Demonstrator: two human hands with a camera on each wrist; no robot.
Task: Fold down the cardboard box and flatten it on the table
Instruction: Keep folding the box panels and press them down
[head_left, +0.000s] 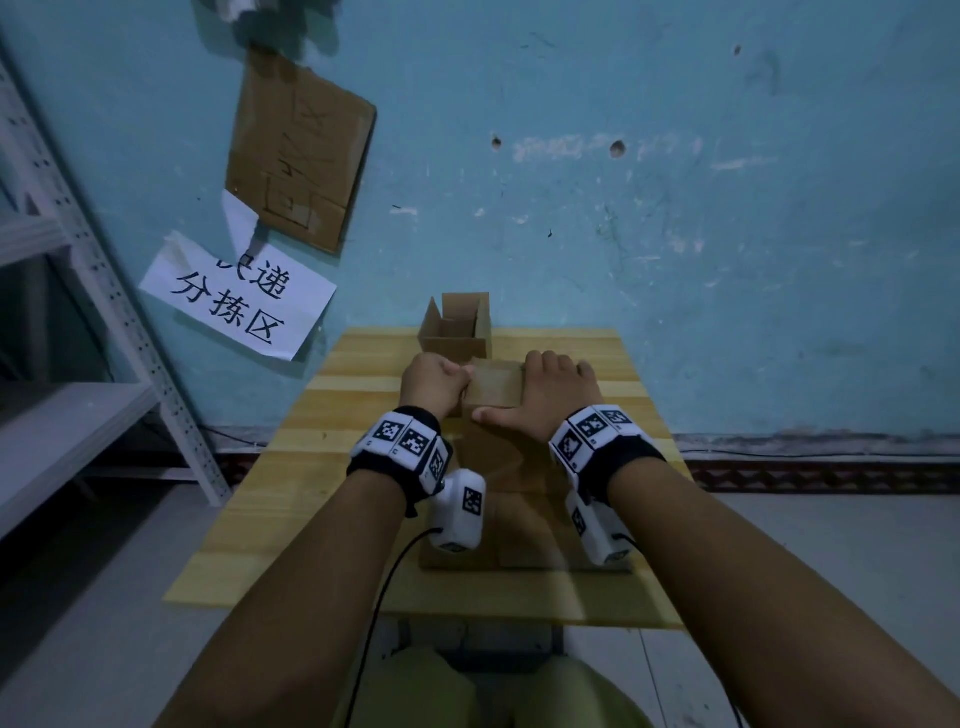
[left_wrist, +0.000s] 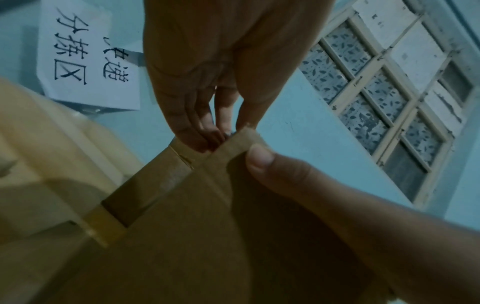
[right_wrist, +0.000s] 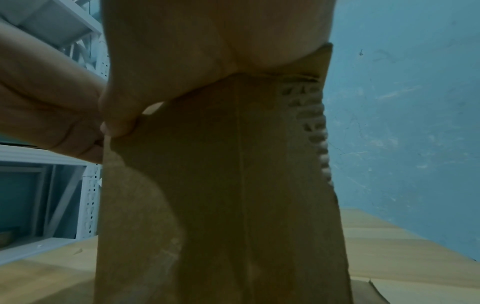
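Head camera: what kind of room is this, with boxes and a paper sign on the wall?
Probably a parcel sorting or storeroom corner. A paper sign names an express sorting area, a metal shelf rack stands left, and a cardboard box sits on the wooden table.

Parcel sorting area, storeroom-like: handwritten paper sign (head_left: 240, 298) reading 分拣区 taped on scuffed blue wall (head_left: 675, 208) up-left of the hands, white perforated metal shelving (head_left: 98, 291) far left, open cardboard box (head_left: 457, 325) just beyond hands.
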